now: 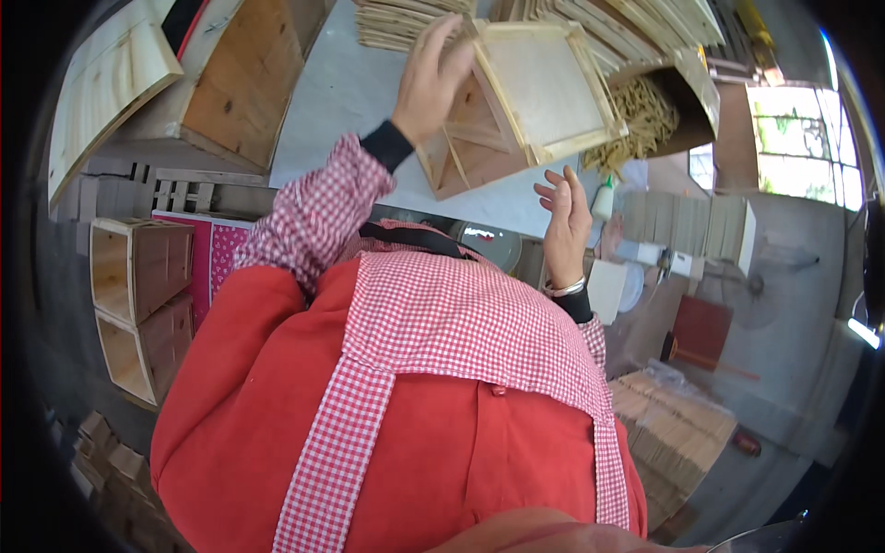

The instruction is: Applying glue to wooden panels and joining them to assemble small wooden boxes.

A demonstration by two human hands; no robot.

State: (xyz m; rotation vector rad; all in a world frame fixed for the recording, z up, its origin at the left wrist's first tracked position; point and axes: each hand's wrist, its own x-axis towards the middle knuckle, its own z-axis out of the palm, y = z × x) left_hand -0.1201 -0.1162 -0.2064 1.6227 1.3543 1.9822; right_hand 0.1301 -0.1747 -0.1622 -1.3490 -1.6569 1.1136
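A pale wooden box [544,78] stands tilted on the light grey work table [318,129]. One broad panel with a raised wooden rim faces up, and slanting strips show on the side nearer me. My left hand [431,83] is at the box's upper left edge, fingers stretched out and slightly blurred; I cannot tell how firmly it touches. Below the box's right corner, my right hand [565,226] is held up with its fingers apart, off the box and holding nothing. A small white bottle with a green tip [604,198] stands close to the right hand.
Flat wooden pieces [401,23] are stacked at the table's far side. An open carton [696,101] with tan rubber-band-like loops [636,120] lies right of the box. A large wooden box [241,78] stands at left, above stacked wooden boxes [159,272]. Bundled boards [673,433] sit lower right.
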